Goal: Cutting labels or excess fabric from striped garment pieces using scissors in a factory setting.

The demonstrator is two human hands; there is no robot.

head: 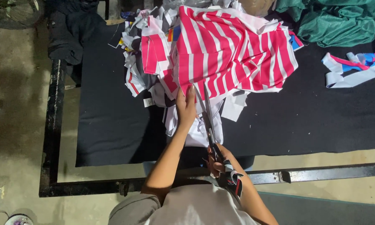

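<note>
The left hand (186, 107) is lying flat, fingers spread, pinning the pink-and-white striped fabric (233, 50) on the dark worktop (112, 125); keeping that cloth taut seems wise. Just right, the right hand (218, 160) is closing its grip around long scissors (208, 121), blades parted at the fabric's edge.

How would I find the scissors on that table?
Start at the black cloth-covered table and find the pink-and-white striped fabric pile. Just below it, the right hand holds the long metal scissors, the only shiny, hard thing among soft cloth.
</note>
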